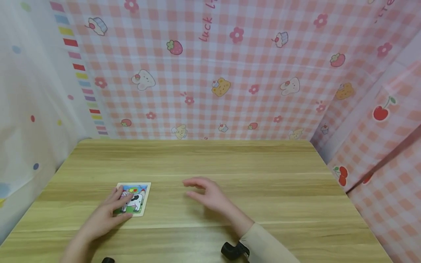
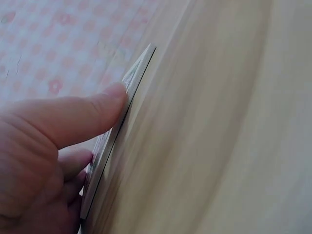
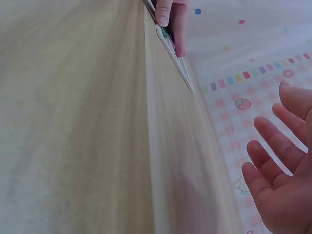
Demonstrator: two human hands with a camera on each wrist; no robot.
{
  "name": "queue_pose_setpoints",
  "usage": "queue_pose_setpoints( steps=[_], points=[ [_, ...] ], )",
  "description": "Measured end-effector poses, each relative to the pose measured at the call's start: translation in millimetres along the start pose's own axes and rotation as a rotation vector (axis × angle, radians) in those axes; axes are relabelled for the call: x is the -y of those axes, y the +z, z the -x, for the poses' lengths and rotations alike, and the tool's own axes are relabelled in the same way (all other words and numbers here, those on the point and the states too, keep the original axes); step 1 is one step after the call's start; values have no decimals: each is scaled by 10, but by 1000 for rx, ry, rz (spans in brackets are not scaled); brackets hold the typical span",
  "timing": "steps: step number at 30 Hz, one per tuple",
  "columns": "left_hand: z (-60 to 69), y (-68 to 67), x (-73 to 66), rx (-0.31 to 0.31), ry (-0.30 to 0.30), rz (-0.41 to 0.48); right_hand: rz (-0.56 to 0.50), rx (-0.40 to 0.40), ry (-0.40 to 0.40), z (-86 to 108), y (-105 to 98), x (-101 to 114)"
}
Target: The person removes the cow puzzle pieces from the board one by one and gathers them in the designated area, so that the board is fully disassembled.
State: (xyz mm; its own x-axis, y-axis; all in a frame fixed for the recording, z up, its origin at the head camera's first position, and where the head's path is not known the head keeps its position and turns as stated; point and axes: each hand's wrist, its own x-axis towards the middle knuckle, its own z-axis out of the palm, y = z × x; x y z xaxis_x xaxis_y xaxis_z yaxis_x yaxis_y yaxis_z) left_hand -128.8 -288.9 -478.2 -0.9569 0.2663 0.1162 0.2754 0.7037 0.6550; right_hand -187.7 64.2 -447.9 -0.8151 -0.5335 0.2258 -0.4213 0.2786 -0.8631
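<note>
A small square cow picture board with a pale border lies flat on the left part of the table. My left hand rests on its left side, fingers spread over the picture and thumb at the near edge. From the left wrist view, the thumb touches the face of the board near its rim. Part of the picture is hidden under the fingers. My right hand hovers above the table to the right of the board, fingers loosely bent and holding nothing. The right wrist view shows its palm bare.
The wood-grain table extends to a pink checked cloth at the back. Dotted white cloth hangs on the left, cherry-print cloth on the right. A black wrist device sits by the right sleeve.
</note>
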Motion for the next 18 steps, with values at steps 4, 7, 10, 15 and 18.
queue_pose_setpoints(
  steps=[4, 7, 10, 15, 18],
  points=[
    [-68, 135, -158, 9, 12, -12, 7, 8, 9, -61, -3, -7],
    [-120, 236, -295, 21, 26, -19, 24, 6, 10, -94, -16, -7],
    [-177, 346, -424, 45, 36, -32, 48, -4, 5, -106, -40, -7],
    [-270, 534, -628, 89, 53, -32, 79, -9, 6, -96, -85, -38],
    [-325, 646, -746, 117, 73, -26, 88, -10, 12, -93, -110, -74]
  ],
)
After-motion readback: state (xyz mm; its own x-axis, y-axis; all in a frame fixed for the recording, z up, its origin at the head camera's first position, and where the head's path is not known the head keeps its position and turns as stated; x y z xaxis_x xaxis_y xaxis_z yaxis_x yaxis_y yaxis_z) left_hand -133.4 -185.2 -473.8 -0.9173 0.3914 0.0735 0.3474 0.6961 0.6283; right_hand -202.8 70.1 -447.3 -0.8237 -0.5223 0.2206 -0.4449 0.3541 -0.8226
